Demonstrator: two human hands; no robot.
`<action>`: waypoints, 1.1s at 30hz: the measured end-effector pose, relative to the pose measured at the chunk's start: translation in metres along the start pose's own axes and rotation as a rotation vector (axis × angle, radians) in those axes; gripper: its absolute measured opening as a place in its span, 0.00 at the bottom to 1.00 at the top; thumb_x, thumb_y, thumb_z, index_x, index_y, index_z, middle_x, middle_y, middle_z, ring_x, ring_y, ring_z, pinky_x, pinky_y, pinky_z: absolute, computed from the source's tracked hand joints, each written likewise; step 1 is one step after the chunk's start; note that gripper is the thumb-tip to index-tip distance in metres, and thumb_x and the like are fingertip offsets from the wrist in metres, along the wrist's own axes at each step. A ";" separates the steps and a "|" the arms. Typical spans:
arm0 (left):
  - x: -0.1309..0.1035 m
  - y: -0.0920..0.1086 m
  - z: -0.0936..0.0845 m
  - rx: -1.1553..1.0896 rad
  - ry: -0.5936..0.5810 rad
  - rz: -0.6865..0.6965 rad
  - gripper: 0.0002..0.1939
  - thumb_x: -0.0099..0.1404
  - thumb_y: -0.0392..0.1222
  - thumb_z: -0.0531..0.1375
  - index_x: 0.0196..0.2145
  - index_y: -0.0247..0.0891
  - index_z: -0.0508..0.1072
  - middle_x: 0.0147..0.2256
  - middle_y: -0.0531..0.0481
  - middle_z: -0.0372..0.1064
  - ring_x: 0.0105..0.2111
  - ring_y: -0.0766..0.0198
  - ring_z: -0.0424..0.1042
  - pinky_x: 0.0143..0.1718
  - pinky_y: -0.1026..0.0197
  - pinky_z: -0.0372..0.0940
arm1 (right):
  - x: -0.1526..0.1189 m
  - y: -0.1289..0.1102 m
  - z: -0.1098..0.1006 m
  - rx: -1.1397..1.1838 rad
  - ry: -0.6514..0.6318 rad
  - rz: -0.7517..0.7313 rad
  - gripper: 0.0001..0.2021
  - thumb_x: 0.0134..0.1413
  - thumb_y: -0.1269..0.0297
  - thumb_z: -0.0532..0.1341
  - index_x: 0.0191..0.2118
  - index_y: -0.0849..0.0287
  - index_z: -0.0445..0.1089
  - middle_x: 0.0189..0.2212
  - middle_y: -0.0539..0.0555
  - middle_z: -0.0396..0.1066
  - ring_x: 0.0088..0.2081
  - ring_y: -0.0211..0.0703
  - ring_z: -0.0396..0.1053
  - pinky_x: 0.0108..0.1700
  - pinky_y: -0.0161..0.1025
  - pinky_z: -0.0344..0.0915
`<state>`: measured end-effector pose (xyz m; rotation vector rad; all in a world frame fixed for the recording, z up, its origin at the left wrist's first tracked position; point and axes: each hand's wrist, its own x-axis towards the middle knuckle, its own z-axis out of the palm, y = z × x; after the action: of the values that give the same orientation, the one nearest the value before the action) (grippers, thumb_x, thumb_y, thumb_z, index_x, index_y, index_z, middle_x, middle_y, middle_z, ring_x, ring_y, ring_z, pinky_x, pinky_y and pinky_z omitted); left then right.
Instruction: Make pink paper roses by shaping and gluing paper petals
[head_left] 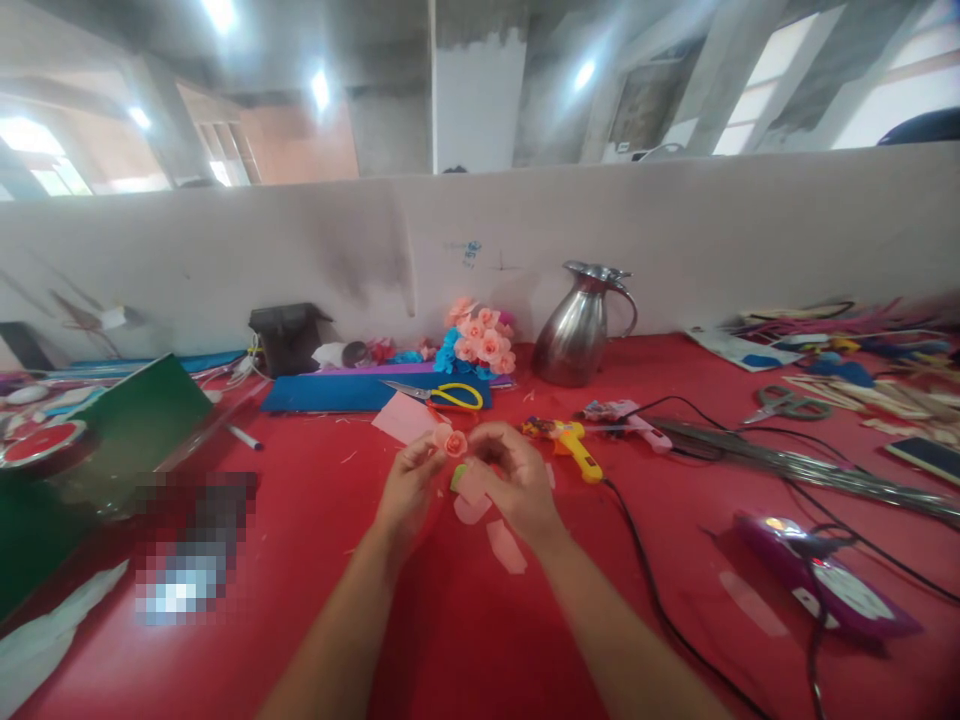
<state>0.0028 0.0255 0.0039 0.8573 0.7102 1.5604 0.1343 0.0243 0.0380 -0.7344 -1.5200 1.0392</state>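
Between the thumb and fingers of my left hand is a small peach-pink paper flower, its curled petals facing me. Close to its right side, my right hand has its fingers curled in toward the thumb; whatever they pinch, if anything, is too small to tell. Below the fingers show a small green piece and pink paper petals, partly covered by my right hand. Just behind the flower lies a pink paper sheet, and yellow-handled scissors rest beyond it.
A yellow glue gun and a pink one lie to the right, with cords trailing to a purple power strip. A steel jug and a paper flower bunch stand at the back. Green-handled scissors lie far right.
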 end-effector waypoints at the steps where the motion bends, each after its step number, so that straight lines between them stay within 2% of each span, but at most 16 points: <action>1: 0.000 0.001 0.000 0.002 -0.004 -0.001 0.10 0.49 0.38 0.66 0.32 0.38 0.77 0.34 0.50 0.73 0.37 0.65 0.68 0.42 0.64 0.59 | 0.000 0.000 0.000 -0.011 -0.005 -0.020 0.06 0.47 0.70 0.59 0.34 0.56 0.64 0.27 0.49 0.64 0.27 0.36 0.60 0.30 0.34 0.58; 7: 0.001 0.001 -0.002 -0.005 -0.030 -0.006 0.08 0.50 0.38 0.65 0.32 0.38 0.77 0.35 0.50 0.73 0.37 0.66 0.67 0.42 0.65 0.58 | 0.001 0.002 0.001 -0.114 -0.016 -0.117 0.03 0.48 0.69 0.59 0.31 0.57 0.63 0.29 0.49 0.63 0.26 0.34 0.59 0.28 0.33 0.57; 17: 0.001 0.000 -0.003 -0.022 -0.030 -0.010 0.08 0.51 0.37 0.65 0.32 0.38 0.77 0.34 0.50 0.73 0.37 0.66 0.68 0.42 0.65 0.59 | 0.000 0.002 0.000 -0.173 0.006 -0.121 0.02 0.50 0.68 0.59 0.30 0.57 0.64 0.28 0.50 0.62 0.26 0.35 0.59 0.27 0.34 0.57; 24: 0.001 0.002 -0.002 -0.002 -0.009 -0.009 0.09 0.49 0.38 0.65 0.32 0.37 0.77 0.33 0.50 0.73 0.36 0.65 0.68 0.41 0.64 0.59 | 0.000 0.001 0.000 -0.228 -0.031 -0.208 0.02 0.50 0.70 0.58 0.28 0.57 0.65 0.29 0.50 0.64 0.26 0.34 0.60 0.28 0.34 0.59; 30: 0.000 0.004 -0.001 -0.001 0.003 -0.015 0.09 0.49 0.38 0.65 0.32 0.37 0.77 0.33 0.50 0.73 0.36 0.65 0.68 0.41 0.65 0.59 | -0.001 0.000 0.001 -0.262 0.017 -0.202 0.05 0.49 0.71 0.59 0.34 0.56 0.65 0.30 0.50 0.65 0.25 0.34 0.60 0.28 0.33 0.60; 33: -0.001 0.005 0.000 -0.010 0.008 -0.020 0.08 0.49 0.38 0.65 0.31 0.36 0.77 0.32 0.50 0.73 0.35 0.66 0.68 0.40 0.65 0.59 | 0.000 0.001 0.001 -0.277 0.017 -0.213 0.03 0.50 0.71 0.59 0.33 0.56 0.66 0.31 0.50 0.64 0.25 0.33 0.60 0.27 0.33 0.60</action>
<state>0.0002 0.0241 0.0081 0.8346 0.7142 1.5492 0.1332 0.0243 0.0368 -0.7496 -1.7063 0.6702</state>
